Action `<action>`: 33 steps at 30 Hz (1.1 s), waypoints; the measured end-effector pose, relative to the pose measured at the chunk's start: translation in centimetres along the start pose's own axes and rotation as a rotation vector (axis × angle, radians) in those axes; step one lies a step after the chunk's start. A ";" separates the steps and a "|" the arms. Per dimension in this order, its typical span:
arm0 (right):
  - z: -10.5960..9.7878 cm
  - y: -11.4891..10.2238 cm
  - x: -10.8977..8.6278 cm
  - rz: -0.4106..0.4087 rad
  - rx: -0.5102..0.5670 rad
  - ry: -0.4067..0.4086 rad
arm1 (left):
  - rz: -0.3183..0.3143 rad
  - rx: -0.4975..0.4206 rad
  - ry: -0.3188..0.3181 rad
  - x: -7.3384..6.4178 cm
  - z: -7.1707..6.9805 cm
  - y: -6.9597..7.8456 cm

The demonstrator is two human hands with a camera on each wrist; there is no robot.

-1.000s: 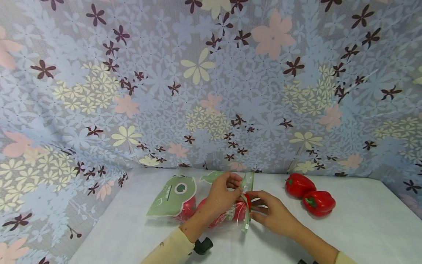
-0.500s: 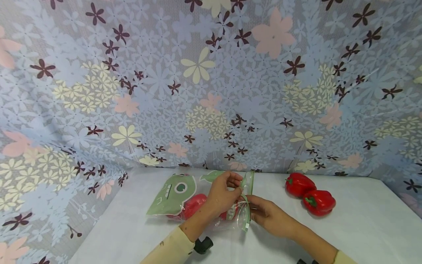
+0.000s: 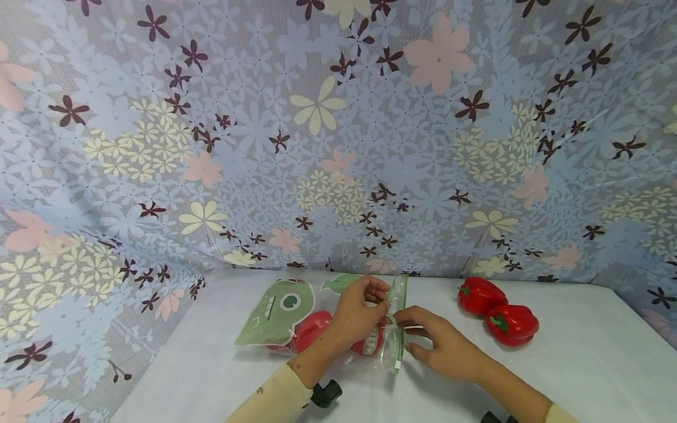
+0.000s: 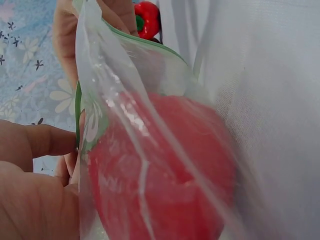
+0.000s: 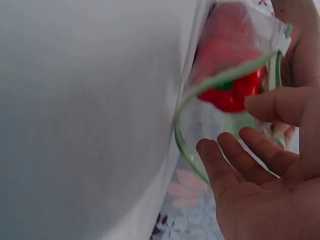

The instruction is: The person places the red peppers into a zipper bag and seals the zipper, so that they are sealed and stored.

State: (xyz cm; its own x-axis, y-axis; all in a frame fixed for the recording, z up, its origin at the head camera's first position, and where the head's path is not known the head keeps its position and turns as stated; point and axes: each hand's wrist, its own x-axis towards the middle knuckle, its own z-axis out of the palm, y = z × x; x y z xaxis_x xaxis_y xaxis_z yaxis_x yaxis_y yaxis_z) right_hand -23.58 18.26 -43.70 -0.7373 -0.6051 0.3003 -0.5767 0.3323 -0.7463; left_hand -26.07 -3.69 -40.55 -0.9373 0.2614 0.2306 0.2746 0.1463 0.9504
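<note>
Right hand (image 5: 265, 200): its view alone shows green stem (image 5: 225, 86) on bagged pepper (image 5: 237, 102).

The left forearm (image 3: 317, 358) slants up and rightward from the bottom edge, bare below a pale yellow sleeve (image 3: 275, 396). The left hand (image 3: 361, 310) is bent forward, back upward, its fingers curled and the thumb drawn in toward the forefinger in a pinch. The right forearm (image 3: 510, 385) comes in from the lower right corner. The right hand (image 3: 443, 346) faces the left one, close by, its fingers loosely bent and the thumb (image 5: 275, 104) apart from them.
</note>
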 end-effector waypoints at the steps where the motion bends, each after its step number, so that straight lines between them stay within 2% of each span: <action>1: -0.2 0.0 -0.1 0.003 -0.024 0.006 | -0.005 -0.014 -0.005 0.0 0.0 0.0; 7: -2.1 -0.4 -0.6 -0.014 -0.217 0.055 | -0.039 -0.064 -0.028 0.1 0.0 0.1; 13: -4.2 -0.5 -1.3 -0.018 -0.424 0.154 | -0.052 -0.063 -0.032 0.2 -0.1 0.0; 18: -5.9 -0.5 -1.8 0.018 -0.510 0.215 | -0.046 -0.058 -0.033 0.2 -0.1 -0.1; 23: -7.4 0.0 -2.2 0.007 -0.587 0.285 | -0.043 -0.044 -0.039 0.2 -0.2 -0.2; 33: -9.5 2.4 -2.9 0.133 -0.654 0.370 | -0.043 -0.033 -0.041 0.2 -0.2 -0.1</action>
State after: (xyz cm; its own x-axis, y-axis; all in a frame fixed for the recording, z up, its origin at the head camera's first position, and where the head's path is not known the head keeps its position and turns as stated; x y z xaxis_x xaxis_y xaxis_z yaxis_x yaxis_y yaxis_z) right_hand -26.16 27.67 -40.68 -0.8185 -0.2868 0.4979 -0.4810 0.8159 -0.3208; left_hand -26.28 -3.87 -40.55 -0.9383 0.2943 0.1814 0.2264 0.1267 0.9658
